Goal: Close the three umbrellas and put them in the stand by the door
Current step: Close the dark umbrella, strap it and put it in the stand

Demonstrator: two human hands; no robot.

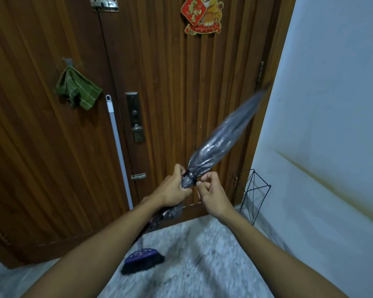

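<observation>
While both forearms reach in from the bottom of the frame, the left hand (174,188) curls its fingers round the folded umbrella (219,139) near mid-frame, and the right hand (212,193) pinches the umbrella's black strap (191,175) between thumb and fingertips, its other fingers curled. That strap circles the gathered canopy just between the two hands. From there the closed grey canopy slants toward the upper right, its tip blurred against the door edge; the handle end runs down left, hidden under the left wrist. Lower centre, a purple broom head (143,259) rests on the speckled floor, its pale pole leaning on the wooden door (170,82). At right, a black wire umbrella stand (253,195) sits in the corner by the door and white wall, nothing visible inside it. A green cloth (79,90) hangs upper left on the door.
</observation>
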